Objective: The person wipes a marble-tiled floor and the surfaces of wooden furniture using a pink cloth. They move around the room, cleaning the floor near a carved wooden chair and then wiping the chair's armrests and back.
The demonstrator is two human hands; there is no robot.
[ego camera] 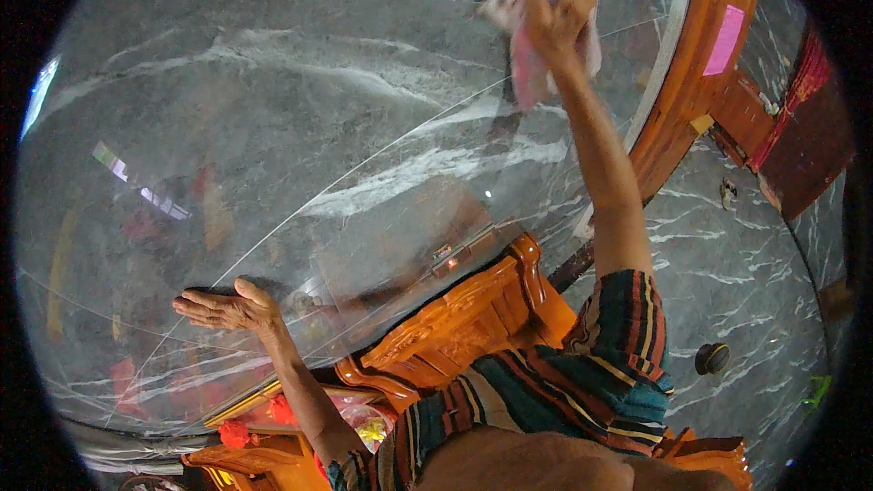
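Observation:
My right hand (563, 17) is at the top, bunching a pink and whitish cloth (525, 75) against a glossy grey marble-patterned tiled wall (307, 116). Part of the cloth hangs below the fingers, and the hand is slightly blurred. Lower on the left, my left hand (228, 307) holds nothing. Its fingers lie straight and close together, with the thumb apart. A dark shadow or reflection shows beside it; whether the palm touches the wall I cannot tell.
A carved wooden seat back (450, 314) stands against the wall. Right of the cloth runs a wooden frame (672, 88) bearing a pink paper strip (724, 41). Red ornaments (235, 434) sit at lower left. A dark round object (713, 359) rests on the floor (736, 300).

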